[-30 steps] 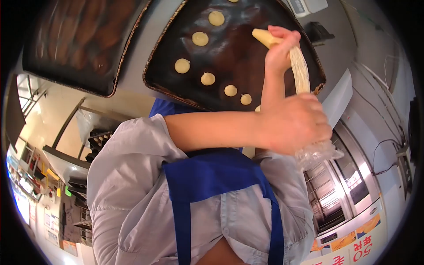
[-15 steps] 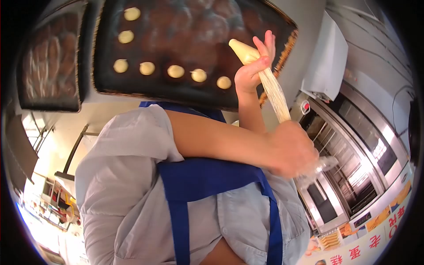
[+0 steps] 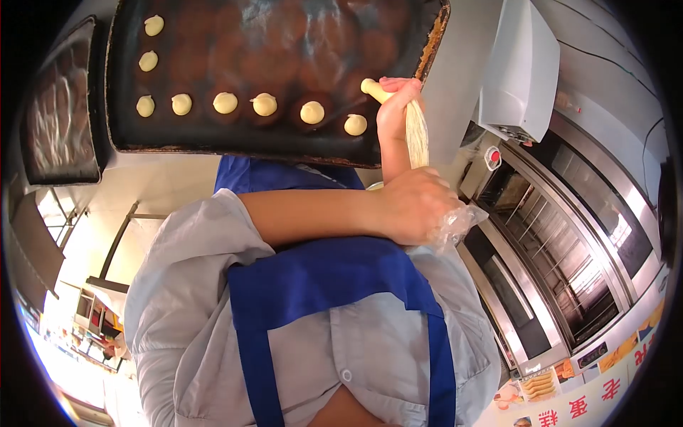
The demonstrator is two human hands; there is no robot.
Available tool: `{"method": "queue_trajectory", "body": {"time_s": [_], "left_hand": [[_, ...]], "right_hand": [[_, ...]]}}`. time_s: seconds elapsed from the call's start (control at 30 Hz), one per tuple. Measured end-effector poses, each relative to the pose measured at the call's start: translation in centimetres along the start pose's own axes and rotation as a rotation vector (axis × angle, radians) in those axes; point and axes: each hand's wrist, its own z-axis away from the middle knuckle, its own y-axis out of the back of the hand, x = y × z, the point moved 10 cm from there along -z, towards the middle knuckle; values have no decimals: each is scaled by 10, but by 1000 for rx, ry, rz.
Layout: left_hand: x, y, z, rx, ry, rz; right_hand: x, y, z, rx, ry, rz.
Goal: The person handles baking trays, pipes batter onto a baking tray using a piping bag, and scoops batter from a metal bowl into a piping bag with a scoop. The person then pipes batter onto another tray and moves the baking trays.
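A piping bag (image 3: 417, 135) filled with pale yellow batter runs between my hands. My right hand (image 3: 398, 107) is closed around its front part, with the pale tip poking out to the left over the tray's right side. Lower down, my left hand (image 3: 420, 203) grips the rear of the bag in a fist, and crumpled clear plastic sticks out past it. My left forearm crosses in front of my right arm. On the dark baking tray (image 3: 235, 142) sit several round batter mounds (image 3: 312, 112), in a row along the near edge and up the left side.
A second dark tray (image 3: 60, 107) lies at the far left. To the right stand a steel oven (image 3: 569, 249) with glass doors and a pale box-shaped appliance (image 3: 518, 71). A printed sign (image 3: 569, 398) with food pictures shows at lower right.
A further batter mound now lies at the right end of the near row. Both hands moved left, and the right hand's fingers closed round the bag. The view shifted, so the trays appear further left.
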Motion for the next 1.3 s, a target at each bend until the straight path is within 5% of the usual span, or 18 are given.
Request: {"method": "queue_trajectory", "body": {"time_s": [0.53,0.6,0.73,1.3], "left_hand": [[1,24,-9,147,-23,-25],[3,33,-7,196,-32,0],[-1,57,-8,254,7,-98],[6,90,12,320,2,-132]], "right_hand": [[-11,-11,-14,81,39,-77],[-23,-58,-4,-176,-37,-261],[-47,-92,3,-295,260,-2],[-69,-114,0,-254,479,194]]}}
